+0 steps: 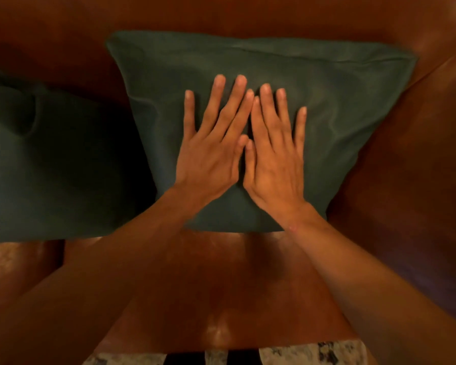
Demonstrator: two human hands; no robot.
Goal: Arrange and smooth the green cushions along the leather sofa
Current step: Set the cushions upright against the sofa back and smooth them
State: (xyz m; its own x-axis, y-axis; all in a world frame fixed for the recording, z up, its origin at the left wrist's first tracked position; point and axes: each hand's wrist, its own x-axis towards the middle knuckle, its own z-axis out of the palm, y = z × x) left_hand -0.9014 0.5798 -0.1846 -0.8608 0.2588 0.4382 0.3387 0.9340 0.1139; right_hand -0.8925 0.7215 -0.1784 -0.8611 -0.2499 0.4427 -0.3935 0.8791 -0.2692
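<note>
No text or labels can be read.

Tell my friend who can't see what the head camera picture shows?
Two bare hands, left hand and right hand, press flat on a green cushion leaning against a brown leather sofa. A second green cushion sits to its left.

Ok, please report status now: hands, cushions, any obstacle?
Left hand, right hand flat, open, pressing middle dark green fabric cushion. Second green cushion beside it, left. Brown leather sofa, nothing blocking.
</note>
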